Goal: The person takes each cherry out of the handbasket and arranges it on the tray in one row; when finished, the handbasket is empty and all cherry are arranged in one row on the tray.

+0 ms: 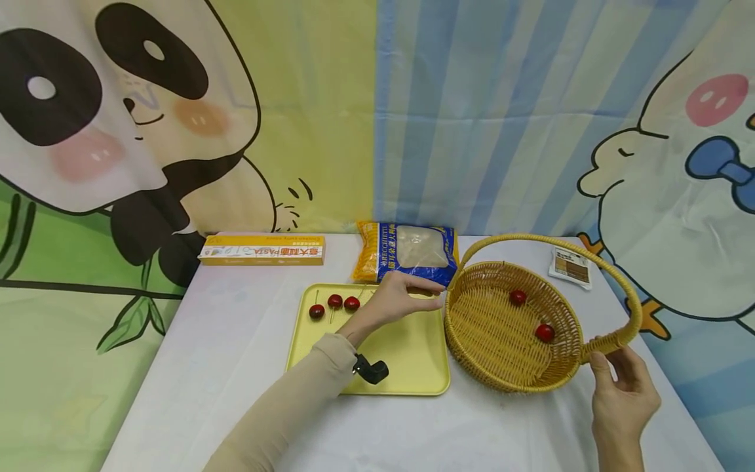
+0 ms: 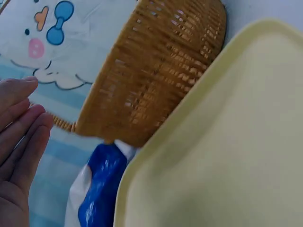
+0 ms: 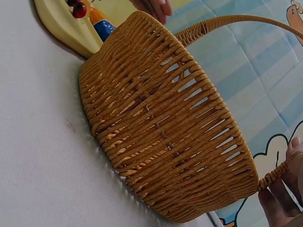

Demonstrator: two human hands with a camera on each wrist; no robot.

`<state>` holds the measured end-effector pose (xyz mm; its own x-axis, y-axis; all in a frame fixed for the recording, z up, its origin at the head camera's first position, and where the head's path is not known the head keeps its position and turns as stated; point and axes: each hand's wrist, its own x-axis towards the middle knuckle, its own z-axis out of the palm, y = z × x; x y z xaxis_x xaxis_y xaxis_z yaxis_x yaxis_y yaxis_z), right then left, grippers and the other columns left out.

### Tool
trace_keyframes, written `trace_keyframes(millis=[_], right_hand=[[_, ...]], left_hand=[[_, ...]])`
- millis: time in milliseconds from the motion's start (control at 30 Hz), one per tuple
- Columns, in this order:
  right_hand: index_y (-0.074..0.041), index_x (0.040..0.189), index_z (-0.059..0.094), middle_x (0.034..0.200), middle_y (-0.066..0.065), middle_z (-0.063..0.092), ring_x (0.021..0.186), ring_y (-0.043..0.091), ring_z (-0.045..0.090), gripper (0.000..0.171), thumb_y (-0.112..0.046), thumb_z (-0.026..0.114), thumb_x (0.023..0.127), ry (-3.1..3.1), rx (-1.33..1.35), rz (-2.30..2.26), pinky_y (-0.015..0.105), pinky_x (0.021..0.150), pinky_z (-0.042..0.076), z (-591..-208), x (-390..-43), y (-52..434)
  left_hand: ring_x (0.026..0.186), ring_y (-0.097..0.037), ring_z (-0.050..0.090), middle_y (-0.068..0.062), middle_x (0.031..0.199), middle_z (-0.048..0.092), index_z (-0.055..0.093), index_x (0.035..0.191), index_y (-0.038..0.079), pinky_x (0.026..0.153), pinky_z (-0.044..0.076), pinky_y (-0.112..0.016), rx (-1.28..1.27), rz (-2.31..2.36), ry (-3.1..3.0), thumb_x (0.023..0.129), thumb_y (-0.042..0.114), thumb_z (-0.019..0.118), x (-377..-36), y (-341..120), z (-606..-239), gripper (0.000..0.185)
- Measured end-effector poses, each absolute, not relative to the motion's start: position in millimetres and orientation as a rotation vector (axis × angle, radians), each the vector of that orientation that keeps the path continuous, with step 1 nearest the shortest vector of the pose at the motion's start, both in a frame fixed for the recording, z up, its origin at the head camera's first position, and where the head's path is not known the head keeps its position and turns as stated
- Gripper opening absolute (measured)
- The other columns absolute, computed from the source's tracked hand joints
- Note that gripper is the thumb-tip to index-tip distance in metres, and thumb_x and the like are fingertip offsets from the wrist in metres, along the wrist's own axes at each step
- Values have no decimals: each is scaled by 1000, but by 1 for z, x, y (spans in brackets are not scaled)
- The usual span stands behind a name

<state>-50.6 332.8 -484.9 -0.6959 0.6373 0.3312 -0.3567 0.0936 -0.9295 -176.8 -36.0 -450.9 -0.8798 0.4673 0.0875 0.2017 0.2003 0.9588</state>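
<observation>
Basket (image 1: 501, 328) between hands; right hand (image 1: 625, 393) grips handle

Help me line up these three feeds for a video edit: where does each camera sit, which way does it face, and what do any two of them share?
Head: sits high, facing forward and down at the table; shows the left hand over the tray, the right hand at the basket handle, and cherries.
Left wrist: low over the tray, facing the basket wall; only straight fingers show.
Right wrist: near the tabletop, facing the basket side; fingers by the handle.
All three share the basket and tray.
</observation>
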Motion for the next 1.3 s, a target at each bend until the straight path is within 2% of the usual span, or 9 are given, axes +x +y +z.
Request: trace_keyframes(millis=[167, 300, 533, 667, 867, 1033, 1200, 1300], right_hand=[[5, 134, 66, 118, 2, 71, 115, 15, 65, 43, 12, 69, 92, -1679, -320, 1656, 13, 91, 55, -484, -52, 332], [1, 135, 67, 119, 0, 70, 117, 13, 65, 43, 9, 70, 93, -1713, -378, 1623, 11, 90, 54, -484, -52, 332], [0, 136, 67, 120, 1, 71, 117, 14, 65, 43, 7, 71, 93, -1696, -377, 1647, 12, 91, 54, -486, -51, 333], [5, 135, 66, 119, 3, 70, 115, 14, 66, 44, 10, 71, 92, -1650, -348, 1682, 14, 90, 55, -487, -52, 333], [1, 136, 66, 120, 2, 69, 116, 14, 65, 44, 8, 71, 92, -1648, -399, 1705, 12, 89, 55, -488, -51, 331], [-1, 137, 66, 120, 1, 69, 116, 13, 64, 44, 4, 72, 93, -1667, -454, 1694, 10, 89, 54, -490, -50, 331], [-4, 135, 69, 116, -4, 70, 115, 11, 63, 42, 3, 73, 93, -1692, -555, 1649, 7, 86, 53, -491, -46, 329], [-3, 134, 70, 113, -3, 72, 113, 11, 64, 44, 4, 75, 91, -1660, -563, 1660, 7, 85, 53, -489, -45, 330]], left_hand=[[97, -4, 74, 1, 113, 80, 83, 116, 20, 80, 60, -24, 699, 1734, 2214, 88, 27, 87, -175, -4, -444, 28], [95, -1, 73, 1, 115, 80, 81, 119, 19, 80, 59, -20, 767, 1671, 2207, 89, 27, 86, -175, 20, -436, 31], [108, -2, 72, 3, 124, 77, 78, 126, 20, 85, 54, -12, 906, 1480, 2293, 92, 30, 83, -180, 59, -424, 35], [108, 1, 70, 7, 124, 77, 76, 129, 21, 86, 52, -10, 918, 1438, 2275, 95, 32, 80, -185, 80, -425, 37], [92, 6, 67, 6, 116, 78, 76, 129, 15, 80, 55, -14, 786, 1510, 2181, 96, 27, 79, -197, 116, -431, 35], [87, 2, 68, 8, 112, 79, 79, 124, 15, 75, 55, -19, 603, 1532, 2222, 95, 23, 80, -208, 137, -441, 31], [92, -5, 69, 4, 110, 79, 80, 120, 13, 76, 56, -21, 506, 1405, 2396, 94, 18, 81, -215, 149, -451, 26], [97, -8, 70, 5, 110, 77, 81, 116, 13, 78, 57, -22, 463, 1336, 2465, 93, 17, 82, -219, 155, -454, 24]])
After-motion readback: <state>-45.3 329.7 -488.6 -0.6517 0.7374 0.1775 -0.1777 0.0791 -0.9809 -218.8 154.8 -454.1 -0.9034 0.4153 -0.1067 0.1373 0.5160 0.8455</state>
